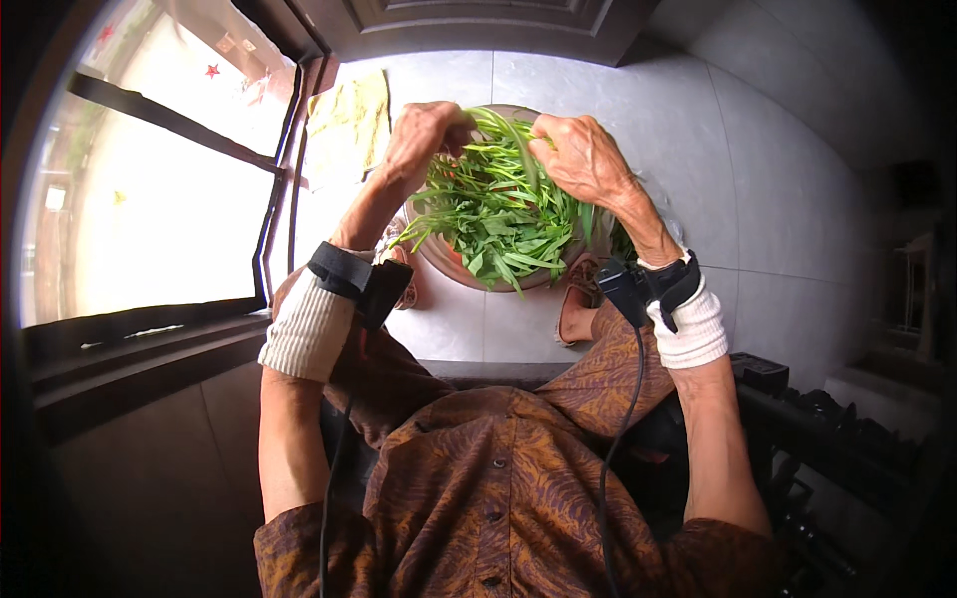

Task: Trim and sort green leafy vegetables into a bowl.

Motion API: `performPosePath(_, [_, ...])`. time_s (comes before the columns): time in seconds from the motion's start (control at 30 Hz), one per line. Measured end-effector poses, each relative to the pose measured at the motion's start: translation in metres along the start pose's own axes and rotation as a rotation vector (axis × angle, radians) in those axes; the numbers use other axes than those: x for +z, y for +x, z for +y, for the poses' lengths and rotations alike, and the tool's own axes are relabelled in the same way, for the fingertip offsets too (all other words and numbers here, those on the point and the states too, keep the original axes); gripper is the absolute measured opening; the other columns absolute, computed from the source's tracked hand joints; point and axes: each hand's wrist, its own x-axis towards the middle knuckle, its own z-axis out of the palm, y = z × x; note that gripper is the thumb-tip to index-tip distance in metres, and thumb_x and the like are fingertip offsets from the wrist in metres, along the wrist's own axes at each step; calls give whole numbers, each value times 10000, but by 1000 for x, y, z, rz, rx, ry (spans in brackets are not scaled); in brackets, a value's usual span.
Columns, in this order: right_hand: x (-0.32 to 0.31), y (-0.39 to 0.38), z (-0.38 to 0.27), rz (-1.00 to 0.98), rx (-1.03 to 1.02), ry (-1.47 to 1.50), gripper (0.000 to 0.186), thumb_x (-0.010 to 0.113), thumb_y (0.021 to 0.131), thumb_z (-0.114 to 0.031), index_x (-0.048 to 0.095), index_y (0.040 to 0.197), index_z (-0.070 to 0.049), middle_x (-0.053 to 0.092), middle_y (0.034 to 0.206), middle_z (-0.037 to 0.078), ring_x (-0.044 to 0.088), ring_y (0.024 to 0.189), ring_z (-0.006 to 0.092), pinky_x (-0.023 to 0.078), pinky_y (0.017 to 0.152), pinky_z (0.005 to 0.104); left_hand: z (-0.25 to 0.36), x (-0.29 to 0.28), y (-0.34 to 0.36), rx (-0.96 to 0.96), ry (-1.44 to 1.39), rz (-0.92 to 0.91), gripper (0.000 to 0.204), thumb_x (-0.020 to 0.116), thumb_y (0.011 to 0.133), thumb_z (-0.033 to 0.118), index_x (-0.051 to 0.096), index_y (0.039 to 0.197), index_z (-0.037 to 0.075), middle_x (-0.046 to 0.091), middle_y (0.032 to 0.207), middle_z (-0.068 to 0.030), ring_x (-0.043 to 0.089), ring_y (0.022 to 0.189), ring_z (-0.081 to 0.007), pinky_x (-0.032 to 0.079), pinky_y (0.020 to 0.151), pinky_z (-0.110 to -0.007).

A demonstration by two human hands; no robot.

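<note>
A heap of leafy greens [503,224] with long thin stems, much like water spinach, fills a round basin [454,269] on the floor between my feet. My left hand [424,140] is at the far left of the heap, its fingers curled closed on the stems. Across from it, my right hand [583,159] is closed in a pinch on a green stem, with a long leaf beside its fingertips. The stems stretch between the two hands over the basin. The undersides of both hands are hidden.
A yellowish cloth [349,125] lies by the glass door [169,189] at left. A dark panelled door [478,25] stands at the far side. Clear plastic [658,204] lies right of the basin. Cables [613,429] run from devices strapped on my wrists.
</note>
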Motion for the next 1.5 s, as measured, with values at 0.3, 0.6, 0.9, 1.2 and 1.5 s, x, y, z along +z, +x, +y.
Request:
performPosePath(0.3, [-5,-5,30,97,1,-19,176,509,749,-139,634,771,-17,613,667,197,626,630,309,500,604,403,-15,-59,0,-4,-29,29,241,543,873,189,649,951,-12,632,813,-88,592,698,-131,508,671,-262])
performPosePath(0.6, [47,45,65,65,204,-224,183,537,781,-207,642,831,-65,627,771,184,615,742,364,488,676,447,-44,17,-19,165,719,-440,137,584,765,92,661,870,49,657,736,-99,638,631,-203,514,593,-320])
performPosePath(0.9, [68,68,75,89,201,-183,240,538,794,-161,604,1009,-78,628,853,211,616,783,380,489,705,453,-47,17,0,229,659,-411,146,657,724,135,705,852,85,680,765,-52,642,684,-156,514,636,-266])
performPosePath(1.2, [-3,27,30,273,-52,13,217,561,808,-201,640,955,-64,643,786,177,635,740,308,492,701,377,-71,13,10,80,730,-317,163,665,680,123,704,833,81,670,771,-99,630,668,-175,498,636,-300])
performPosePath(1.5, [-37,1,13,-90,141,195,257,573,840,-186,572,1039,-23,590,947,95,568,844,174,481,733,292,-77,32,32,260,854,-345,211,572,762,197,655,937,114,645,804,-140,627,715,-305,495,657,-364])
